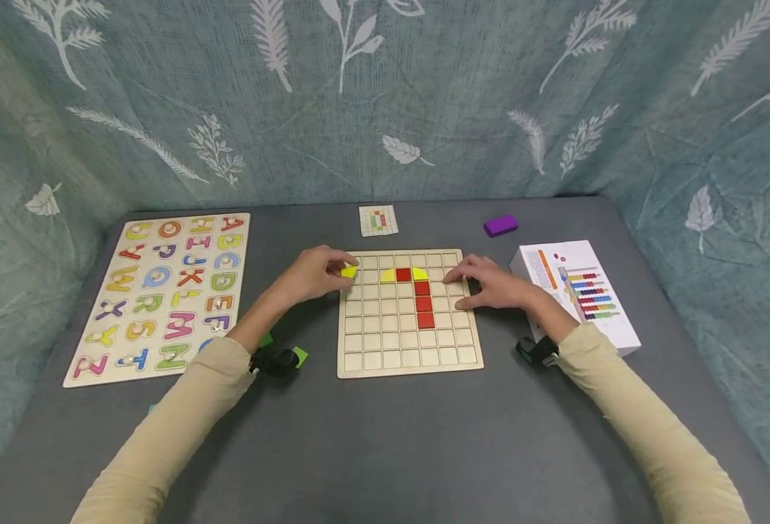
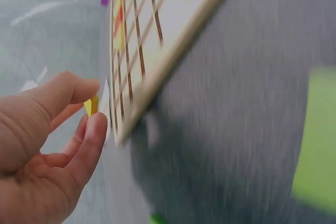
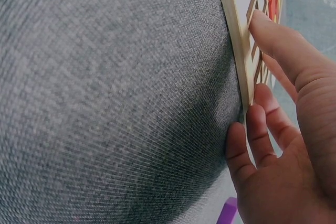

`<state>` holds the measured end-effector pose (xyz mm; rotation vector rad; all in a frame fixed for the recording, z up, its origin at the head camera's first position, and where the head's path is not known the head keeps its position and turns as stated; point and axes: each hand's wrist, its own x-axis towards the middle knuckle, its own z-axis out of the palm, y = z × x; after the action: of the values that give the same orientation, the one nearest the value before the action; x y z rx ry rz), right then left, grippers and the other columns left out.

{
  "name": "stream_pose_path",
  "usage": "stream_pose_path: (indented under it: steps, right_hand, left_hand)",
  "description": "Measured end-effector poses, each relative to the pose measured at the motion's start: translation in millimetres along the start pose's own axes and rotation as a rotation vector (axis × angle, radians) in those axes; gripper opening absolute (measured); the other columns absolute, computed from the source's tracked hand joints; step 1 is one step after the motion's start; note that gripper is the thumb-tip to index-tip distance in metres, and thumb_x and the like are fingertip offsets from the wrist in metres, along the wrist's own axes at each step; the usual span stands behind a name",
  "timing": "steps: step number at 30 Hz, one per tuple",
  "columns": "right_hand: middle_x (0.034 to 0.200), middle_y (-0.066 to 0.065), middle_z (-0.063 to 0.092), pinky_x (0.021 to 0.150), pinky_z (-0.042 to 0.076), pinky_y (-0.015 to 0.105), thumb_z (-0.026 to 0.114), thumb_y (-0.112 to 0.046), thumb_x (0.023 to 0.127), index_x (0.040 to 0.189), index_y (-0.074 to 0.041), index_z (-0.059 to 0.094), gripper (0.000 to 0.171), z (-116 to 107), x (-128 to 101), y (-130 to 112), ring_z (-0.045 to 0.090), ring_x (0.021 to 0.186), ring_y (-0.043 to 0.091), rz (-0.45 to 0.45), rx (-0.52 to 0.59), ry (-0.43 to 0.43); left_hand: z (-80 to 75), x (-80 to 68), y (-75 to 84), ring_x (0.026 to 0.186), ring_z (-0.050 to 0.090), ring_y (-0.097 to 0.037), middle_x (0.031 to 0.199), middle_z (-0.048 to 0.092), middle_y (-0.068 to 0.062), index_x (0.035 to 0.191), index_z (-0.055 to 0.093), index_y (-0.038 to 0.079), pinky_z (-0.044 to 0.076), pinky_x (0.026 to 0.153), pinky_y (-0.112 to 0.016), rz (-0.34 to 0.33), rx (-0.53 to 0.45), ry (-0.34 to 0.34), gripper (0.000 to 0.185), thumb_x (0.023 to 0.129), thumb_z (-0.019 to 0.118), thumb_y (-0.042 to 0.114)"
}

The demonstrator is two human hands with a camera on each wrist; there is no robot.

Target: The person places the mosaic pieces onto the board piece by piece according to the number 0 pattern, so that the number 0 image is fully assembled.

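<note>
My left hand (image 1: 313, 274) pinches a small yellow piece (image 2: 91, 105) between thumb and fingers, by the upper left corner of a wooden grid board (image 1: 391, 362). On the board, a red square (image 1: 403, 275) lies between two yellow curved pieces (image 1: 388, 276) in an upper row. Below the right-hand yellow piece runs a short column of red squares (image 1: 423, 304). At the board's right edge rests my right hand (image 1: 493, 285), holding nothing. Its thumb (image 3: 278, 43) reaches over the rim onto the grid, while other fingertips lie along the edge.
Behind the board lies a small pattern card (image 1: 378, 220). A purple block (image 1: 501, 225) sits at the back right, near a white box (image 1: 610, 338) with an abacus picture. An alphabet puzzle board (image 1: 111, 364) fills the left. Green pieces (image 1: 300, 357) lie by my left wrist.
</note>
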<state>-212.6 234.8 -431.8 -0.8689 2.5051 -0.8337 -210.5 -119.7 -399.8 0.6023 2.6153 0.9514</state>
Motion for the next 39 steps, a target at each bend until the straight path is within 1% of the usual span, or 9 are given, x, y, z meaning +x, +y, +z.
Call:
stream_pose_path:
  steps: [6,7,10,14,19,24,29,34,39]
  right_hand:
    - [0.121,0.012,0.051,0.094,0.037,0.046,0.076,-0.023,0.084,0.125,-0.012,0.061,0.045,0,1,-2,0.044,0.111,0.027,0.011,0.003,-0.011]
    - [0.122,0.012,0.051,0.094,0.037,0.046,0.076,-0.022,0.084,0.125,-0.012,0.061,0.045,-1,1,-2,0.044,0.111,0.027,0.013,0.004,-0.01]
    - [0.121,0.012,0.051,0.094,0.037,0.046,0.076,-0.022,0.084,0.125,-0.012,0.062,0.045,-1,1,-3,0.044,0.11,0.027,0.011,0.007,-0.004]
    - [0.12,0.013,0.052,0.093,0.037,0.046,0.076,-0.024,0.085,0.124,-0.011,0.062,0.044,2,2,-2,0.045,0.109,0.027,0.004,0.002,-0.011]
    - [0.121,0.012,0.052,0.094,0.036,0.048,0.076,-0.024,0.084,0.124,-0.012,0.062,0.044,2,2,-2,0.044,0.11,0.028,0.01,0.006,-0.001]
    - [0.12,0.012,0.052,0.094,0.036,0.046,0.077,-0.021,0.083,0.124,-0.012,0.062,0.044,1,2,-1,0.044,0.109,0.027,0.008,-0.001,0.007]
    - [0.121,0.012,0.051,0.095,0.036,0.046,0.077,-0.022,0.083,0.124,-0.013,0.062,0.044,1,2,0,0.044,0.11,0.026,0.019,0.0,-0.005]
    - [0.121,0.012,0.052,0.096,0.036,0.048,0.077,-0.022,0.083,0.124,-0.012,0.062,0.044,0,2,-1,0.044,0.111,0.027,0.016,-0.001,0.005]
    - [0.121,0.013,0.052,0.095,0.037,0.048,0.077,-0.022,0.083,0.124,-0.012,0.062,0.045,0,2,-1,0.045,0.11,0.028,0.006,-0.013,0.005]
  left_hand:
    - [19.7,-3.0,26.3,0.098,0.064,-0.027,0.109,0.065,-0.016,0.122,0.067,0.003,0.052,0.084,-0.038,0.052,-0.084,-0.092,0.035,0.087,0.068,0.01]
    - [23.4,-3.2,30.1,0.096,0.065,-0.026,0.108,0.065,-0.016,0.121,0.067,0.003,0.052,0.083,-0.037,0.071,-0.088,-0.102,0.034,0.087,0.067,0.009]
    - [34.5,-4.0,39.7,0.09,0.063,-0.021,0.105,0.065,-0.014,0.12,0.068,0.004,0.051,0.081,-0.032,0.09,-0.094,-0.134,0.034,0.087,0.067,0.009]
    - [47.4,-6.8,50.9,0.084,0.06,-0.015,0.103,0.066,-0.009,0.118,0.069,0.007,0.05,0.078,-0.026,0.095,-0.08,-0.165,0.032,0.086,0.07,0.01]
    - [58.9,-10.8,63.8,0.083,0.057,-0.013,0.099,0.064,-0.007,0.112,0.072,0.008,0.049,0.075,-0.023,0.135,-0.055,-0.159,0.028,0.084,0.07,0.009]
    - [69.6,-12.6,73.3,0.081,0.052,-0.013,0.095,0.062,-0.006,0.108,0.073,0.009,0.045,0.072,-0.021,0.179,-0.025,-0.151,0.026,0.083,0.069,0.006]
    - [78.8,-12.0,79.0,0.078,0.055,-0.011,0.095,0.064,-0.005,0.109,0.072,0.008,0.046,0.07,-0.018,0.193,-0.032,-0.149,0.027,0.083,0.07,0.007]
    - [88.0,-8.6,83.4,0.08,0.058,-0.011,0.096,0.064,-0.005,0.11,0.071,0.007,0.047,0.072,-0.019,0.223,-0.026,-0.114,0.028,0.083,0.071,0.006]
    - [94.7,-6.9,85.8,0.081,0.057,-0.011,0.095,0.063,-0.004,0.109,0.071,0.008,0.046,0.073,-0.021,0.202,0.002,-0.111,0.027,0.082,0.07,0.006]
